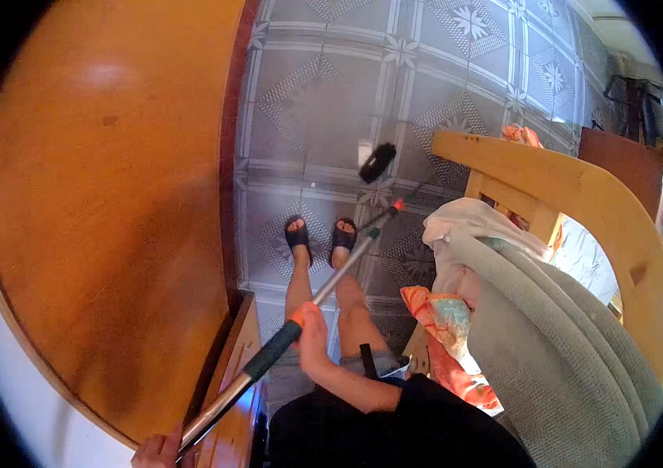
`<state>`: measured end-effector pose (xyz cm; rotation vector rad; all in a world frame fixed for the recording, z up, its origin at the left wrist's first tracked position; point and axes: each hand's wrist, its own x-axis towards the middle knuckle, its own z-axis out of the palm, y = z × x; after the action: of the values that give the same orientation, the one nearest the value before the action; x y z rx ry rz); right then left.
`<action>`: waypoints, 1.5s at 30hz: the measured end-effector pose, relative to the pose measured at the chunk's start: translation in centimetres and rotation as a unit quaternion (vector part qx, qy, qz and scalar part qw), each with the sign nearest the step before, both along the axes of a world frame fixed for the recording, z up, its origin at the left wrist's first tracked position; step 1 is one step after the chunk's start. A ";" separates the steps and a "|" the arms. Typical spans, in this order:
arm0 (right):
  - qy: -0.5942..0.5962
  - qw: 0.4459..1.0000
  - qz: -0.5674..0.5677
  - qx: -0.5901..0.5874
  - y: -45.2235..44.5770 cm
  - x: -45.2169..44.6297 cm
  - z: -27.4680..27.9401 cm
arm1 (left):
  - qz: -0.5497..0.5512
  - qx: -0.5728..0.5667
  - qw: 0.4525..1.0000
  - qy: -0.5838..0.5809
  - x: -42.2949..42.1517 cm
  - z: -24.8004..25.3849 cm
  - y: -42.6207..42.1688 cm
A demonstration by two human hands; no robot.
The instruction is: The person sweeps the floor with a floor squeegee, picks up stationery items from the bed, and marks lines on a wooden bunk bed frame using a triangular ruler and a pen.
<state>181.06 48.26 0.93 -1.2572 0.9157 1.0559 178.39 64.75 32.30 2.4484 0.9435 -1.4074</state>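
A long metal pole [339, 274] with dark green grip sections and orange fittings slants across my body, from the lower left up to the middle of the view. My right hand [313, 337] is closed around its middle, just above a dark grip. At the bottom left, my left hand [158, 451] grips the lower end, partly cut off by the view's edge. The pole's far end has an orange tip. Beyond it on the floor lies a small black fuzzy piece [378, 162], like a brush head, apart from the tip; its kind is unclear.
A wooden table [113, 195] stands to my left. On the right is a wooden chair [573, 175] draped with a grey cloth [550, 335] and an orange patterned cloth [437, 308]. Patterned tiles [324, 101] cover the floor, where my feet stand in black sandals [298, 238].
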 end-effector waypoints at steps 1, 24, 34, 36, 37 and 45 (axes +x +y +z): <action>-0.021 0.999 -0.025 -0.036 -1.1 -0.2 -0.8 | -0.091 -0.009 0.989 -0.118 -1.3 -1.4 0.1; -0.128 0.990 0.044 -0.046 7.2 9.7 -1.8 | 0.050 0.163 0.983 -0.070 -4.9 1.5 -1.9; -0.072 0.995 0.065 0.037 -3.2 -7.0 -6.6 | 0.535 -0.084 0.838 -0.062 -36.2 -8.2 -17.1; -0.116 0.989 0.088 0.016 -3.8 -10.7 -6.2 | 0.471 -0.067 0.876 -0.076 -38.2 -7.9 -18.9; -0.073 0.992 0.102 0.025 -3.9 -11.6 -4.1 | 0.405 -0.048 0.909 -0.085 -39.5 -7.7 -19.9; -0.051 0.893 0.447 -0.007 -9.4 -31.2 -4.4 | 0.449 -0.076 0.884 -0.103 -57.1 -7.7 -30.4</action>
<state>149.81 38.85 -3.48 -1.7832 0.2149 1.6609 121.31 34.35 24.56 1.5968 1.5404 -0.8162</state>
